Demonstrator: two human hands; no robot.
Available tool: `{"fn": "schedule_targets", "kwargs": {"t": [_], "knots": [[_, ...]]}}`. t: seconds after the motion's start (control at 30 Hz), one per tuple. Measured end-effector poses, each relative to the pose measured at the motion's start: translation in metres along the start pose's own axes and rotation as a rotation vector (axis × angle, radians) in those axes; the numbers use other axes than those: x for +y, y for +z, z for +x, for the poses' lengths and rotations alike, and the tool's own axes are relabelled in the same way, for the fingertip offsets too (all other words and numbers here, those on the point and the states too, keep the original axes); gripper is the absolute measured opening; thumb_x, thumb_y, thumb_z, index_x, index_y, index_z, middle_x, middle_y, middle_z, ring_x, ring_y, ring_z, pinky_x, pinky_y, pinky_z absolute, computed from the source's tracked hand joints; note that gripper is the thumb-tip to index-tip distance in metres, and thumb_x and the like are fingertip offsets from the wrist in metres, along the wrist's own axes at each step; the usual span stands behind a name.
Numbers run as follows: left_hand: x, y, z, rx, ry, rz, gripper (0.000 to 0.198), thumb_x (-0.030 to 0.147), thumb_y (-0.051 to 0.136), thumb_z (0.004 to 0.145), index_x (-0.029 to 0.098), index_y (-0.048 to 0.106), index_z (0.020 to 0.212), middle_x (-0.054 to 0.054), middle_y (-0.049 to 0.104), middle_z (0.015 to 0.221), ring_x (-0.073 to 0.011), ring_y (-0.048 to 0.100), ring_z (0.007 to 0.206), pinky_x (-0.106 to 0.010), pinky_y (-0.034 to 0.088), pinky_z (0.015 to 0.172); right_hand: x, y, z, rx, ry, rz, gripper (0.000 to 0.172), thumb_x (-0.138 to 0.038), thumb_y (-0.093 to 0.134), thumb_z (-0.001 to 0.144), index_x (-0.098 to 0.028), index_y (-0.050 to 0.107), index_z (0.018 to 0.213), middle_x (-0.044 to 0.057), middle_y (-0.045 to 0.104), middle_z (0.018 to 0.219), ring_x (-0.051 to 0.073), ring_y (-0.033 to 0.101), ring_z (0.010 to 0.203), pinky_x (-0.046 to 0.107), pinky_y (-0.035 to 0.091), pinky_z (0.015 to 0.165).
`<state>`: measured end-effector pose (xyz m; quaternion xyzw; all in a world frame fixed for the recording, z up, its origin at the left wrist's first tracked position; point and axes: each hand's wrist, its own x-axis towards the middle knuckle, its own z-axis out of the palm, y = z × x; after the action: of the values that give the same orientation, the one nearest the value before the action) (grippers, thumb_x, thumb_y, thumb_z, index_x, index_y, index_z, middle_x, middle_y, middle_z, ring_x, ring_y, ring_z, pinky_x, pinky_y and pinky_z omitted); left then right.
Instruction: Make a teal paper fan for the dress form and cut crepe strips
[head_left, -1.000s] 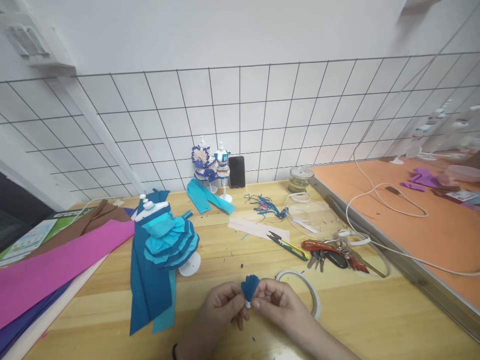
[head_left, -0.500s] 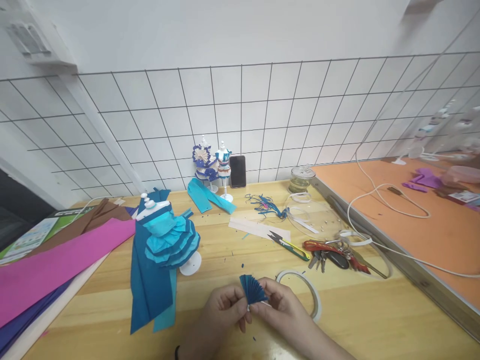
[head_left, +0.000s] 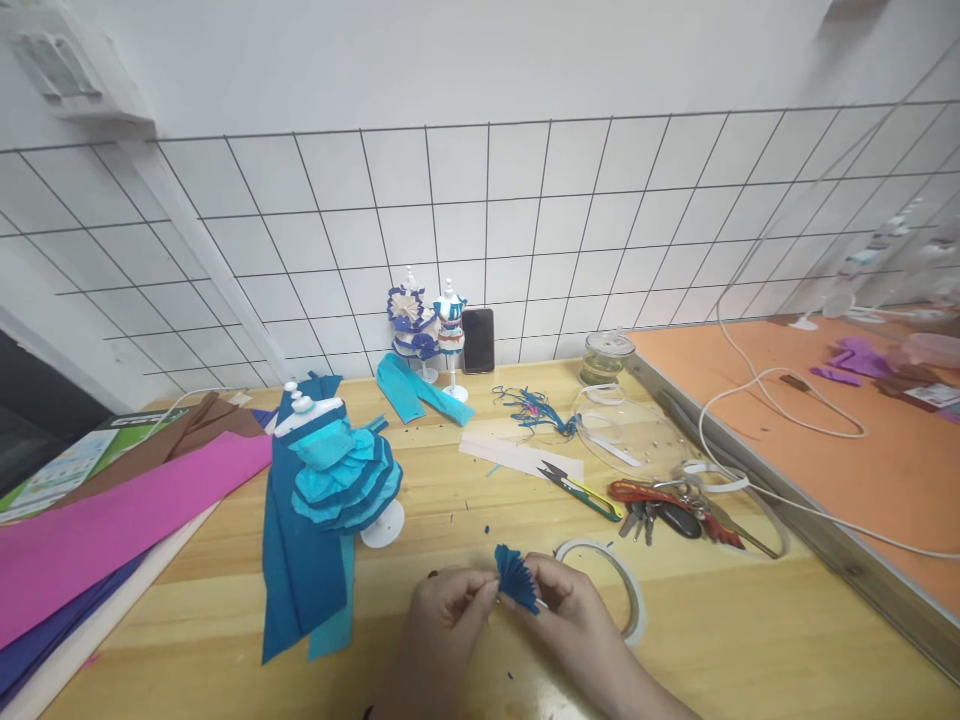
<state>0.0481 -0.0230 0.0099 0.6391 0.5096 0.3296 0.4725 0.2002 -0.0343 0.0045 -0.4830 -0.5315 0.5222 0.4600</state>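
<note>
A small dark-blue pleated paper fan [head_left: 517,578] is held low over the wooden table, its folds spread toward the upper right. My right hand [head_left: 574,605] grips it from the right between thumb and fingers. At its gathered left end, the thumb and forefinger of my left hand [head_left: 450,612] are pinched together. A short white tip shows by the right fingers. Just right of my right hand, a roll of white tape [head_left: 636,600] lies flat. To the left stands a small white dress form [head_left: 304,408] wearing a tiered blue paper dress [head_left: 349,480].
Thread snips [head_left: 581,490], keys [head_left: 679,518] and blue paper scraps [head_left: 536,408] lie beyond my hands. Two small dress forms [head_left: 450,325] and a phone [head_left: 478,340] stand by the wall. Coloured paper strips [head_left: 150,510] cover the left side; a glass jar [head_left: 607,360] is at the back.
The fan has turned clockwise and shifted slightly right in my right hand. My left fingers have drawn together at its left end. The whole view has shifted slightly.
</note>
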Motion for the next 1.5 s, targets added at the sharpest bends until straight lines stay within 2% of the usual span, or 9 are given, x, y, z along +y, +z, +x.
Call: {"fn": "schedule_targets", "kwargs": {"t": [0.1, 0.2, 0.4, 0.67, 0.93, 1.1, 1.2, 1.33, 1.5], "knots": [[-0.003, 0.0, 0.0, 0.047, 0.045, 0.087, 0.021, 0.031, 0.055, 0.077, 0.02, 0.069, 0.067, -0.004, 0.064, 0.064, -0.0192, 0.055, 0.065, -0.027, 0.038, 0.063, 0.001, -0.001, 0.001, -0.046, 0.076, 0.065, 0.024, -0.039, 0.071, 0.065, -0.017, 0.06, 0.066, -0.001, 0.056, 0.064, 0.016, 0.051, 0.064, 0.025, 0.041, 0.063], [-0.004, -0.001, -0.001, 0.078, 0.066, 0.101, 0.016, 0.03, 0.059, 0.075, 0.021, 0.069, 0.065, -0.005, 0.065, 0.063, -0.0196, 0.055, 0.063, -0.028, 0.038, 0.063, 0.0, -0.003, 0.001, -0.096, 0.076, 0.059, 0.023, -0.037, 0.07, 0.066, -0.017, 0.059, 0.067, -0.002, 0.053, 0.063, 0.015, 0.048, 0.064, 0.024, 0.04, 0.063], [-0.002, -0.003, -0.002, 0.087, 0.091, 0.171, 0.021, 0.029, 0.057, 0.076, 0.02, 0.063, 0.058, -0.004, 0.062, 0.06, -0.0182, 0.055, 0.061, -0.028, 0.038, 0.061, -0.001, -0.005, 0.001, -0.108, 0.062, -0.005, 0.025, -0.039, 0.069, 0.067, -0.017, 0.057, 0.064, -0.002, 0.048, 0.062, 0.014, 0.045, 0.063, 0.024, 0.039, 0.063], [-0.005, -0.002, -0.003, 0.188, 0.378, 0.366, 0.021, 0.02, 0.052, 0.079, 0.019, 0.056, 0.058, 0.001, 0.057, 0.054, -0.0126, 0.053, 0.052, -0.023, 0.037, 0.054, -0.002, -0.005, 0.002, -0.126, -0.001, -0.081, 0.028, -0.037, 0.065, 0.07, -0.017, 0.05, 0.059, -0.003, 0.039, 0.061, 0.013, 0.039, 0.061, 0.023, 0.035, 0.058], [-0.013, 0.0, -0.005, 0.262, 0.415, 0.376, 0.021, 0.021, 0.048, 0.083, 0.019, 0.05, 0.062, 0.003, 0.053, 0.055, -0.0104, 0.051, 0.052, -0.022, 0.037, 0.053, -0.001, -0.006, 0.001, -0.079, 0.022, -0.054, 0.026, -0.04, 0.059, 0.075, -0.017, 0.054, 0.063, -0.002, 0.043, 0.061, 0.014, 0.041, 0.062, 0.025, 0.037, 0.059], [-0.007, -0.002, -0.009, 0.244, 0.627, 0.451, 0.016, 0.012, 0.047, 0.081, 0.019, 0.049, 0.067, 0.002, 0.055, 0.056, -0.0118, 0.053, 0.056, -0.023, 0.038, 0.054, 0.005, -0.008, 0.002, -0.065, 0.023, -0.028, 0.025, -0.039, 0.059, 0.075, -0.016, 0.055, 0.064, -0.001, 0.047, 0.062, 0.014, 0.043, 0.062, 0.025, 0.038, 0.061], [-0.004, -0.003, -0.009, 0.273, 0.746, 0.517, 0.015, 0.008, 0.049, 0.079, 0.019, 0.05, 0.069, 0.0, 0.056, 0.056, -0.0136, 0.054, 0.056, -0.024, 0.038, 0.054, 0.001, -0.008, 0.001, -0.066, 0.024, -0.011, 0.024, -0.037, 0.059, 0.075, -0.016, 0.055, 0.064, -0.001, 0.048, 0.062, 0.014, 0.044, 0.063, 0.024, 0.038, 0.061], [-0.004, -0.002, -0.008, 0.317, 0.787, 0.547, 0.013, 0.008, 0.05, 0.078, 0.019, 0.051, 0.071, 0.0, 0.059, 0.056, -0.0141, 0.055, 0.054, -0.025, 0.038, 0.051, -0.004, -0.007, -0.001, -0.085, 0.006, 0.031, 0.021, -0.035, 0.061, 0.074, -0.016, 0.056, 0.066, -0.001, 0.05, 0.064, 0.016, 0.046, 0.066, 0.025, 0.039, 0.063], [-0.006, 0.0, -0.012, 0.28, 0.852, 0.589, 0.007, 0.016, 0.056, 0.077, 0.02, 0.052, 0.072, 0.001, 0.062, 0.058, -0.0146, 0.058, 0.056, -0.025, 0.038, 0.052, -0.003, -0.006, -0.001, -0.046, 0.007, 0.032, 0.025, -0.039, 0.057, 0.077, -0.016, 0.057, 0.067, -0.001, 0.051, 0.063, 0.015, 0.047, 0.064, 0.024, 0.038, 0.061]]}}
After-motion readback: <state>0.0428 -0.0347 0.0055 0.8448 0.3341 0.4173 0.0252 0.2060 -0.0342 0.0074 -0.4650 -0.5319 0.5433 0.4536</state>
